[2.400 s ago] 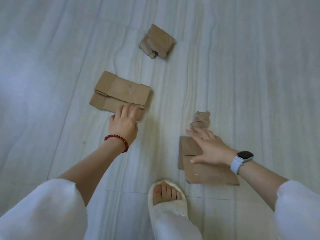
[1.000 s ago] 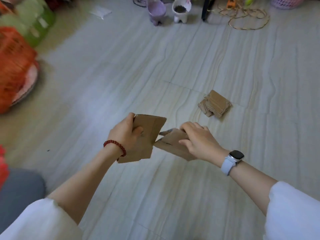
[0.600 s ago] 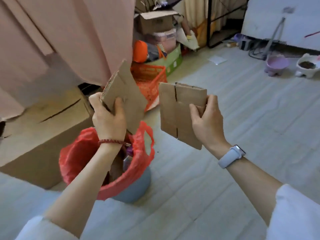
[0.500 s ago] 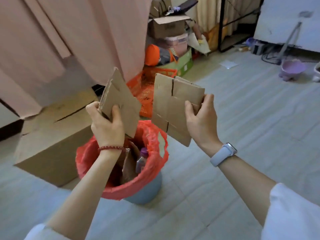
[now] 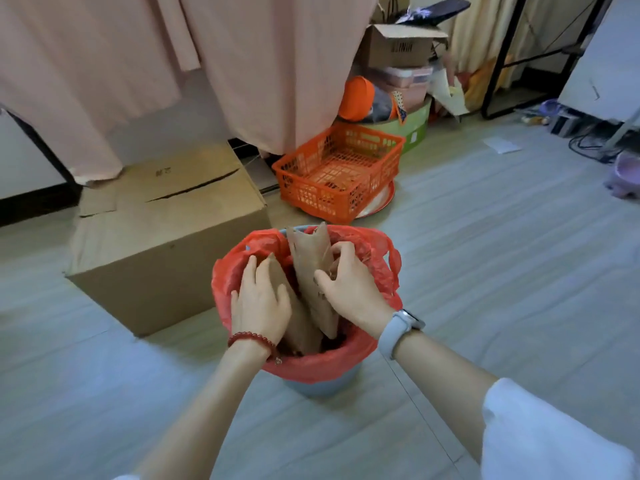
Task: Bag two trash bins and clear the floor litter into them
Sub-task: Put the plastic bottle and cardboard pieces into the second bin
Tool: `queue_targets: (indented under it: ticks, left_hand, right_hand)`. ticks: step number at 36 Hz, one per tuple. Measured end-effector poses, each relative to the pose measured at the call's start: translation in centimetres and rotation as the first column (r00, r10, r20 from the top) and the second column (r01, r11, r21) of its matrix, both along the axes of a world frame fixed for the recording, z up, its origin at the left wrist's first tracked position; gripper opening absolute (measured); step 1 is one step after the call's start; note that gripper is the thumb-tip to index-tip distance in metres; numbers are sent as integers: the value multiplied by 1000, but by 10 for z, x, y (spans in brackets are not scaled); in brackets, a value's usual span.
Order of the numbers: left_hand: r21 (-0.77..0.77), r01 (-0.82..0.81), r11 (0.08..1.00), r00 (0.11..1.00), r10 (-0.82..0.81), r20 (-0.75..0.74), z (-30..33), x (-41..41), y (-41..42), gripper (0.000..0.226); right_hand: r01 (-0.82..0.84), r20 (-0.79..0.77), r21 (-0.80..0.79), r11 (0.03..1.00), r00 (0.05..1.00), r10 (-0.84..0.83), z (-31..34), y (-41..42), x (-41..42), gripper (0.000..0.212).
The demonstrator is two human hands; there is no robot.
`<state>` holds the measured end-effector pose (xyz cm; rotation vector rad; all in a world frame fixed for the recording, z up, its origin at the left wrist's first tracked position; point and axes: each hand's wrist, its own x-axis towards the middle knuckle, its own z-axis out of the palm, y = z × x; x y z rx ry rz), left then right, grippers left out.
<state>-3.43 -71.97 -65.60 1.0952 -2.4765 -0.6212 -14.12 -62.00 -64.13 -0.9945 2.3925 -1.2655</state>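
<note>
Over red-bagged blue bin (image 5: pixel 322 384): both flat brown cardboard pieces (image 5: pixel 313 271), held high 0.5 s ago, now inside; left hand (image 5: pixel 261 303) flat, pressing; right hand (image 5: pixel 349 289) fingers curled gripping. Litter nearly binned.

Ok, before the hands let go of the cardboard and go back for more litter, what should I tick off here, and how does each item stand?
1. Red bag lines the bin, folded over its rim: ok.
2. Left hand presses its cardboard piece down inside the bag: ok.
3. Right hand grips the taller cardboard piece, whose top sticks up past the rim: not ok, not fully in.
4. Room left in the bag for more: cannot tell, contents mostly hidden.
5. Bin standing upright on the floor: ok.
6. Litter left on the floor: one white scrap of paper lies far right; anything else, cannot tell.
</note>
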Motion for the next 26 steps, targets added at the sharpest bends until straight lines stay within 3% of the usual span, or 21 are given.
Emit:
queue_targets:
  ticks: [5, 7, 11, 13, 14, 16, 19, 21, 23, 26]
  left_hand:
    - [-164, 78, 983, 953, -25, 302, -8, 14, -11, 44]
    - [-131, 74, 989, 960, -35, 279, -14, 19, -12, 47]
    - [-98, 20, 995, 998, -13, 69, -19, 29, -16, 52]
    - [-97, 6, 995, 998, -1, 57, -20, 34, -18, 53]
    - [-86, 6, 996, 999, -2, 43, -20, 36, -20, 52]
    - [-53, 16, 998, 1000, -16, 1, -19, 38, -22, 47]
    - [117, 43, 992, 996, -33, -84, -14, 40, -22, 39]
    - [181, 74, 981, 986, -45, -163, -12, 41, -21, 38]
    - [152, 80, 985, 979, -49, -196, -9, 42, -20, 44]
    - [125, 112, 986, 981, -90, -172, -3, 40, -18, 54]
  right_hand:
    - [-204, 41, 271, 941, 979, 201, -12, -7, 0, 67]
    - [-231, 6, 290, 929, 971, 240, -16, -7, -2, 68]
    - [-172, -211, 282, 944, 949, 236, -13, -6, 0, 73]
    - [-236, -251, 292, 927, 916, 312, -8, -9, 0, 72]
    - [-298, -195, 294, 908, 911, 362, -6, -12, 0, 68]
    - [-403, 68, 243, 882, 914, 399, -4, -21, 1, 56]
    - [-389, 449, 120, 914, 842, 300, -4, -31, 9, 39]
    - [-379, 502, 87, 921, 816, 288, -5, -33, 14, 40]
    - [-368, 529, 41, 929, 797, 292, -6, -33, 16, 48]
    - [-319, 612, -55, 946, 738, 285, -8, -36, 12, 47]
